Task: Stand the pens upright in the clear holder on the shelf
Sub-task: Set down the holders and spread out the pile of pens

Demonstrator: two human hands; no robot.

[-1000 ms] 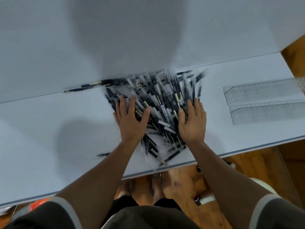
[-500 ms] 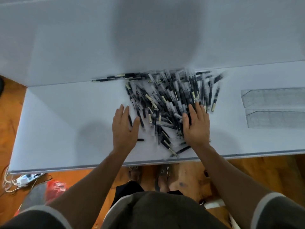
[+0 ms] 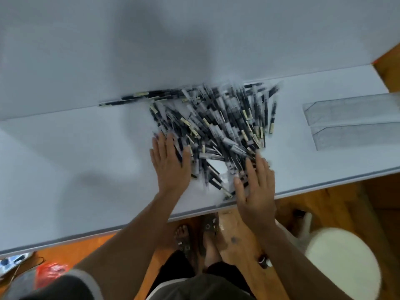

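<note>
Resting our left grip (image 3: 170,164) and right grip (image 3: 256,187) wide and flat on pens (image 3: 227,126) heaped between them on the worktop (image 3: 75,148).

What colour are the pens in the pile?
The pens are mostly black with clear parts; head view, somewhat blurred.

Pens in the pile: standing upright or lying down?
Lying down. The pens lie crisscrossed in a loose heap on the white surface, with the left hand and right hand flat at its near edge.
</note>
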